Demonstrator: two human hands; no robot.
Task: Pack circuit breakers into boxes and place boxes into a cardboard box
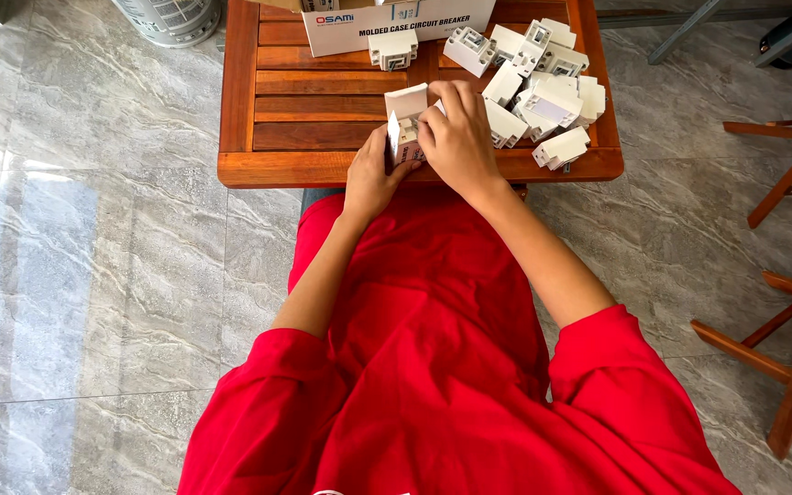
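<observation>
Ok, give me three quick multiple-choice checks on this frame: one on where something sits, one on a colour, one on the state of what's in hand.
1. Where is the pile of white breaker units on the wooden table?
A. Right part
B. Left part
C. On the floor

2. What colour are the person's sleeves?
A. Blue
B. Red
C. Grey

3. What state is the small white carton in?
A. Lying flat, untouched
B. Held by both hands, top flap open
C. Sealed and stacked on the pile

Answers:
1 A: the units are heaped toward the table's right edge.
2 B: both sleeves and the shirt are red.
3 B: the left hand grips it from below, the right hand is on its top, and the flap stands up.
</observation>
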